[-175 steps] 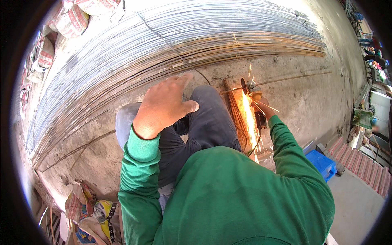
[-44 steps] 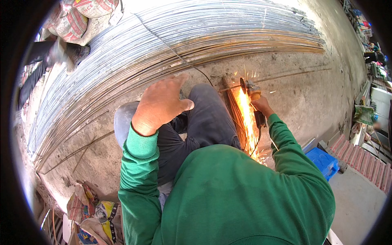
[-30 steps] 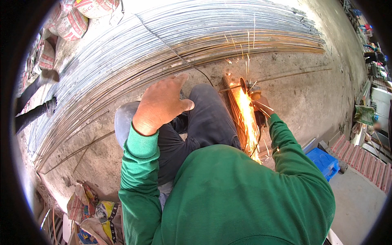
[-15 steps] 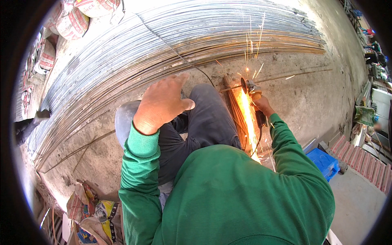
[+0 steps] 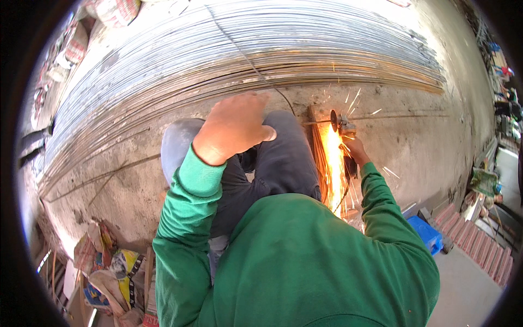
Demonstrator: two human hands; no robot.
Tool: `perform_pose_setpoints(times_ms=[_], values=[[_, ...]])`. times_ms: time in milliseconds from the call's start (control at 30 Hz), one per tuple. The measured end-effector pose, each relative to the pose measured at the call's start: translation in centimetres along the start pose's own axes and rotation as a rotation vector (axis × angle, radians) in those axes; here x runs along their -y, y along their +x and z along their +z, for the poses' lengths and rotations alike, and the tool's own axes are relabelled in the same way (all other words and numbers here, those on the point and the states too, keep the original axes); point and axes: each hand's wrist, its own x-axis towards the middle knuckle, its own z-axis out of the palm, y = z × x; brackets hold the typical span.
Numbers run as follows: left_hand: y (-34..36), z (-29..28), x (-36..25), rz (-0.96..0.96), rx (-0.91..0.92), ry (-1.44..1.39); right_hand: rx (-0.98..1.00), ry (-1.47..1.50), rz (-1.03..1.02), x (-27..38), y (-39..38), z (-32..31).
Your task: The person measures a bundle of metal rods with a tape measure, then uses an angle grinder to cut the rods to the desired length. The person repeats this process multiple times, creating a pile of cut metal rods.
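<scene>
Sparks now fan up and out to 1 o'clock from your cutting disc, wider than a moment ago.

Your right hand (image 5: 355,148) stays closed around the small grey angle grinder (image 5: 342,124), its disc biting the thin rusty steel rod (image 5: 381,117) on the concrete floor (image 5: 414,147), at 2 o'clock from your knee; the orange glow streams back toward you, so the cut looks well underway. Your left hand (image 5: 235,126) rests loosely curled on your dark-trousered knee (image 5: 283,158), holding nothing. The long bundle of grey steel rods (image 5: 245,54) lies at 12 o'clock.
</scene>
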Motion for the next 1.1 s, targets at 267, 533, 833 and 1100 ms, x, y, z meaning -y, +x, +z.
perform_pose_setpoints(times_ms=[267, 533, 833, 1100], values=[[-0.7, 0.4, 0.5, -0.005, 0.068, 0.055, 0.040, -0.240, -0.053, 3.0, -1.2, 1.7], [0.0, -0.6, -0.9, -0.049, 0.079, -0.001, -0.014, -0.404, 0.124, -2.5, 2.4, -3.5], [0.2, 1.0, 0.1, 0.006, 0.009, 0.000, -0.048, -0.343, 0.108, 0.1, 0.6, -2.5], [0.0, 0.0, -0.1, 0.015, 0.023, 0.005, -0.039, -0.448, -0.060, -1.4, -0.4, -2.2]])
